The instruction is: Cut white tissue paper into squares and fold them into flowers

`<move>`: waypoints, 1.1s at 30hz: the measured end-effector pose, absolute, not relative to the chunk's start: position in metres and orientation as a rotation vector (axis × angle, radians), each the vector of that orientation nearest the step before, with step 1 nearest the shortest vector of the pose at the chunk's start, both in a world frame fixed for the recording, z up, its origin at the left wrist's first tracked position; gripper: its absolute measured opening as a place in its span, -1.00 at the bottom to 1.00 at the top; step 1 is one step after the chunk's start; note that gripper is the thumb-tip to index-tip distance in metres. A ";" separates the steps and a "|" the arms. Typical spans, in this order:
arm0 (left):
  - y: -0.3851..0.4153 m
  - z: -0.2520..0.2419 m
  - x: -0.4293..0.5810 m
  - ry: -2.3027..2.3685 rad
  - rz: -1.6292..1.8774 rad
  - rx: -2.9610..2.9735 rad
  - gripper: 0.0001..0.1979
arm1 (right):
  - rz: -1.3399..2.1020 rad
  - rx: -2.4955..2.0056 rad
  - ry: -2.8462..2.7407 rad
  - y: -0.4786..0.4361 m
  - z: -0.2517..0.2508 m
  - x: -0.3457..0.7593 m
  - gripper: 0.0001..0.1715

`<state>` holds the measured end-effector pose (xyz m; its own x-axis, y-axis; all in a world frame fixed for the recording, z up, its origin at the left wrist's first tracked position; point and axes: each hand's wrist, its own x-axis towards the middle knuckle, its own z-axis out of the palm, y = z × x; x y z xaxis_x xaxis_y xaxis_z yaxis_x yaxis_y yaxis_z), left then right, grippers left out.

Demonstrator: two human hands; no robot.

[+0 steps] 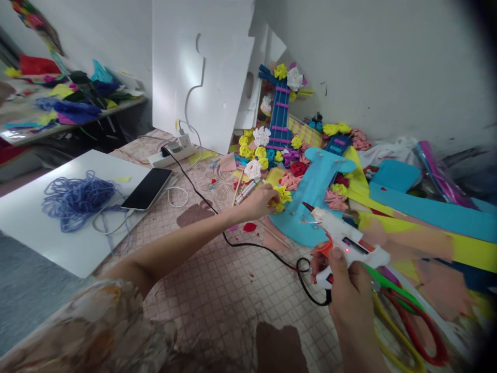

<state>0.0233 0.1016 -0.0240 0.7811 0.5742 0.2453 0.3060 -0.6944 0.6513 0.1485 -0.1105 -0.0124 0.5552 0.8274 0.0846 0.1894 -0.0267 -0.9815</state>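
My left hand reaches forward, fingers pinched on a yellow paper flower at the edge of a blue foam guitar shape lying on the floor. My right hand grips a white hot glue gun, whose red-tipped nozzle points left over the blue shape. Its black cord runs across the tiled floor toward a power strip.
A decorated blue guitar with paper flowers leans on the wall. Coloured foam sheets and scissors lie to the right. A phone and purple cord rest on a white board to the left.
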 end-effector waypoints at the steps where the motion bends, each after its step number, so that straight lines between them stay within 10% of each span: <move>1: 0.102 -0.025 0.024 0.653 0.586 2.374 -0.83 | 0.640 -1.544 -0.894 -0.110 -0.013 0.148 -0.55; 33: 0.100 -0.030 0.020 0.690 0.822 2.450 -0.89 | 0.633 -1.547 -0.911 -0.112 -0.010 0.147 -0.55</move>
<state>0.0201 0.1004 -0.0296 0.6950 0.5859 0.4167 0.3092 -0.7668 0.5625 0.1474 -0.1123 -0.0102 0.5496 0.8302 0.0940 0.2015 -0.0225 -0.9792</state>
